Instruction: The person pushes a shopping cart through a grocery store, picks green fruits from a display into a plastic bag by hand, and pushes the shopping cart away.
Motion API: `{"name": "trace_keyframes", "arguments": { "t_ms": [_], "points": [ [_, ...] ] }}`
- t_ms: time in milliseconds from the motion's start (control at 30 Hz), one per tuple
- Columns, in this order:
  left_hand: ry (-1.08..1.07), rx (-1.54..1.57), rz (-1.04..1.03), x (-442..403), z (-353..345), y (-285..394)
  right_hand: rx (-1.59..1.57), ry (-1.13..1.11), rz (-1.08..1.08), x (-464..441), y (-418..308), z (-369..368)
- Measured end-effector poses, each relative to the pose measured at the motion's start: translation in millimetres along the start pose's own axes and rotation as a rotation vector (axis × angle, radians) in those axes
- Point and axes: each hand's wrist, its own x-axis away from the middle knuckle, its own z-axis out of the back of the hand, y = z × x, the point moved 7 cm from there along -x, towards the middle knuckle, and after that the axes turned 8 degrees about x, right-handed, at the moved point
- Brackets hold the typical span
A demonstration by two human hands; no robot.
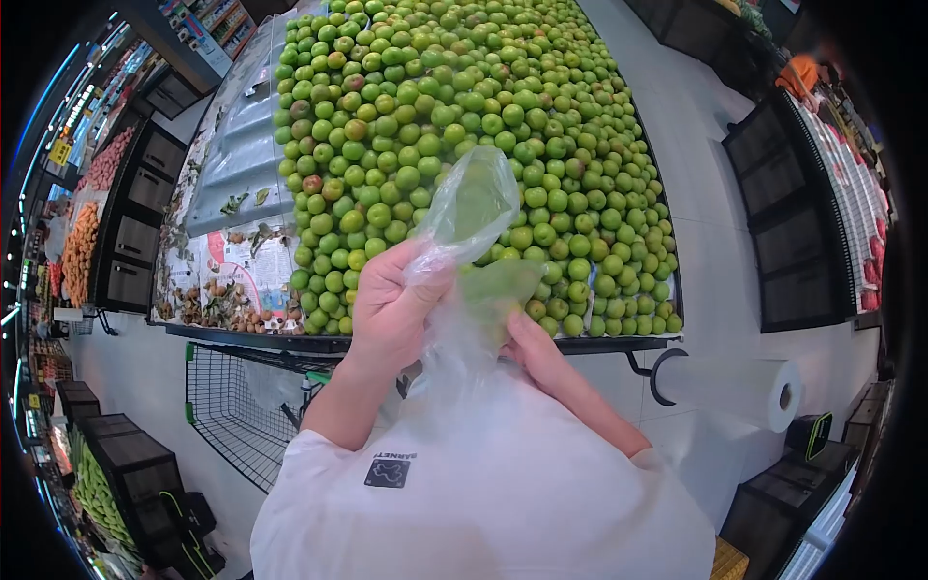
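A clear plastic bag hangs between my two hands, its upper part spread out in front of the fruit. My left hand is closed round the bag at its gathered part. Lower and to the right, my right hand pinches the plastic, its fingertips partly behind the film. Just beyond both hands, green round fruits are heaped on a large display stand. No fruit can be made out inside the bag.
A roll of plastic bags is mounted at the stand's right front corner. Below the left front edge is a wire shopping cart. Newspaper with onion-like scraps covers the stand's left part. Dark produce stands flank the aisles.
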Motion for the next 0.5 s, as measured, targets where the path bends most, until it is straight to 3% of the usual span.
{"name": "trace_keyframes", "arguments": {
  "t_ms": [133, 200, 267, 333, 433, 500],
  "points": [
    [-0.027, -0.057, 0.061, -3, 1, -16, 0.395, -0.01, 0.013, 3, 3, 21],
    [-0.035, -0.036, 0.078, 0, -2, -19, 0.597, -0.012, -0.003, 21, -35, 24],
    [-0.001, 0.022, 0.131, 6, 1, -26, 0.917, -0.039, 0.133, 30, -80, 13],
    [-0.027, 0.042, 0.169, 7, -6, -31, 0.808, -0.026, 0.206, 29, -111, 5],
    [-0.167, 0.107, 0.137, 12, -6, -48, 0.837, 0.03, 0.7, 30, -167, -24],
    [-0.138, 0.121, 0.151, 15, -2, -51, 0.907, -0.075, 0.686, 15, -160, -35]
  ]
}}
